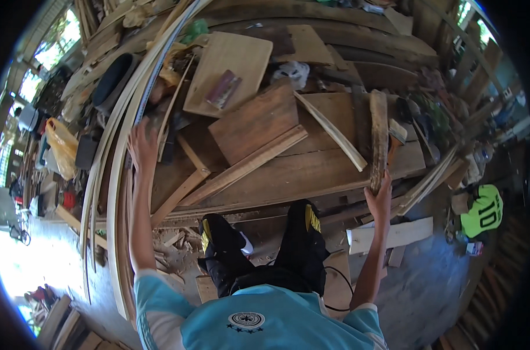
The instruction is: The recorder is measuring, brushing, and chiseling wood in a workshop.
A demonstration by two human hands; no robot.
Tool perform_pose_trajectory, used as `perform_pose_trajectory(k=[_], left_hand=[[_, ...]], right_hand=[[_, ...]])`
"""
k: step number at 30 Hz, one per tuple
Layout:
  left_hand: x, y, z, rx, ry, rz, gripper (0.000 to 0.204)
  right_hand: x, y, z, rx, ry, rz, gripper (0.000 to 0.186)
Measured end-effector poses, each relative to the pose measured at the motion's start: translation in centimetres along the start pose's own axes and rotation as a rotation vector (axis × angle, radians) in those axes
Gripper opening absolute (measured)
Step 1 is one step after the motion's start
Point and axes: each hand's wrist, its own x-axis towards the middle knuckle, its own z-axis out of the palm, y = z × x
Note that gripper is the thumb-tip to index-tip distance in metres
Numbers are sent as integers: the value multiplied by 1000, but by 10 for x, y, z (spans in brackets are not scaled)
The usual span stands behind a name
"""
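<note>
My left hand reaches forward with its fingers spread, lying against a bundle of long thin wood strips. Just ahead of its fingertips runs a long narrow blue-and-white strip beside the wood. On the other side, my right hand has its thumb and fingers around the near end of a rough, bark-edged wooden stick. A tool with an orange handle lies close beside that stick. Between my hands, a reddish-brown board leans over a pale wood strip on the workbench.
A light board with a purple packet on it lies farther back. A thin pale strip slants across the bench. Offcuts and shavings litter the floor by my legs. A yellow-green shirt is at the right.
</note>
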Motion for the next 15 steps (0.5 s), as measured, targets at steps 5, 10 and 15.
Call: perform_pose_trajectory(k=[5, 10, 15], left_hand=[[-94, 91, -41, -226, -517, 105, 35], [-144, 96, -32, -144, -410, 33, 48], [-147, 86, -44, -92, -318, -24, 49]], right_hand=[[17, -29, -15, -205, 9, -72, 50], [54, -36, 4, -573, 227, -348, 44], [140, -38, 61, -295, -55, -234, 41]])
